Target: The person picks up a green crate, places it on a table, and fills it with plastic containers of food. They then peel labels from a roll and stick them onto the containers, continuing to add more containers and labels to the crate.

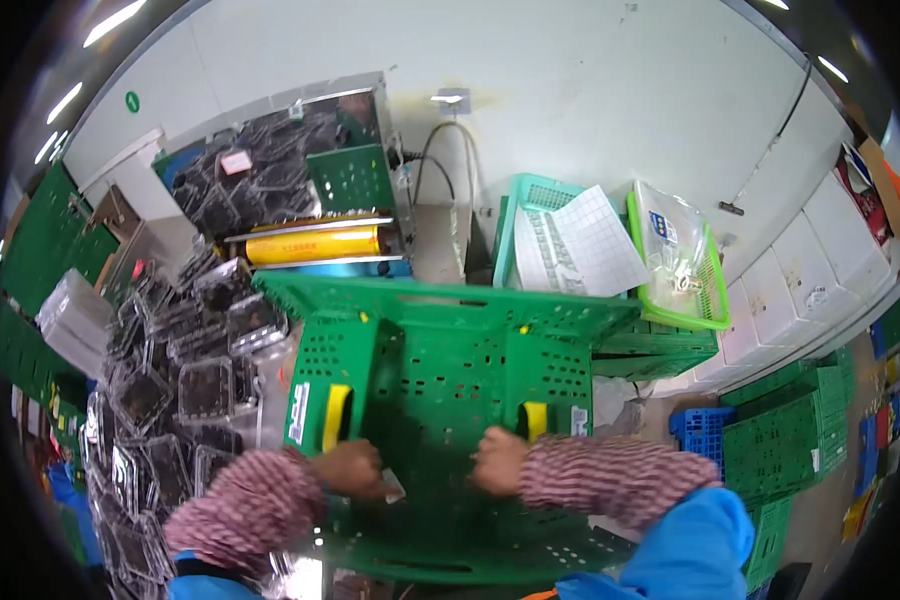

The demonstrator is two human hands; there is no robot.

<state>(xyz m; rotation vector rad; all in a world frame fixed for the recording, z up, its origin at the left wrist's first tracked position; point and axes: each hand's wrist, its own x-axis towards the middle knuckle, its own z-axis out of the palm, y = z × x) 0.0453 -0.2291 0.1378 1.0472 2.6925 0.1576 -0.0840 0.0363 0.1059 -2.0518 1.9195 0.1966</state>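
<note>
A large green plastic crate (440, 400) fills the middle of the head view, with a yellow strap or handle piece on each side. My left hand (352, 470) is over its left part, fingers curled, beside the left yellow piece (336, 418); a small whitish scrap (394, 487) shows at its fingertips. Over the right part, my right hand (499, 461) is closed, close to the right yellow piece (536, 420). What its fingers hold, if anything, is hidden.
Clear plastic boxes (205, 390) are heaped at the left. Behind the crate stand a machine with a yellow roll (315, 244), a teal basket (507, 240) with papers and a lime basket (715, 290). Green crates (780, 440) and a blue crate (705, 433) sit at the right.
</note>
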